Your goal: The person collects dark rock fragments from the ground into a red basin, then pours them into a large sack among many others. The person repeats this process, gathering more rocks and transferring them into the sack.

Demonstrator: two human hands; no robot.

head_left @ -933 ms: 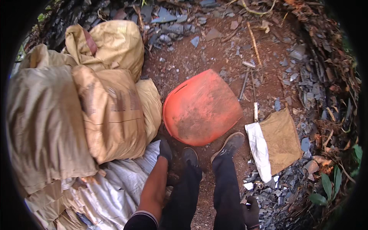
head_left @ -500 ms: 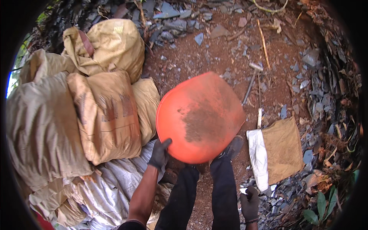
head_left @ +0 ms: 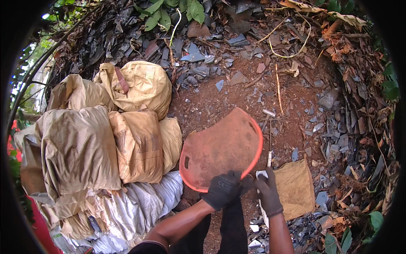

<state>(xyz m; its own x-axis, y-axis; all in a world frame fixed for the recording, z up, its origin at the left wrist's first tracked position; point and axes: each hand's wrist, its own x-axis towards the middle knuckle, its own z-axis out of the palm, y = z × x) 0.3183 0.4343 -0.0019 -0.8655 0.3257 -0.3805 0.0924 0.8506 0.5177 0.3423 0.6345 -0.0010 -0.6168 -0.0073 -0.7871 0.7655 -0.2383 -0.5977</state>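
Observation:
An orange plastic scoop pan (head_left: 222, 148) with handle slots near its rim is tilted in front of my legs, its soil-stained hollow inside facing up. My left hand (head_left: 223, 189), in a dark glove, is closed on the near edge. Just right of that edge is my gloved right hand (head_left: 268, 192), thumb and fingers apart and the fingers partly blurred. It hangs over the white strip beside a flattened tan sack (head_left: 296, 190). Whether it touches the pan I cannot tell.
Full tan sacks (head_left: 80, 148) are piled on the left above whitish sacks (head_left: 127, 203). A hammer (head_left: 268, 113) lies on the reddish soil beyond the pan. Broken slate pieces (head_left: 338, 144) bank up on the right, and a dry stick (head_left: 279, 91) lies at the far side.
The pan has turned over from its outside to its hollow inside. My left hand has shifted right along the rim, and my right hand has come up toward it. The view has tilted farther ahead.

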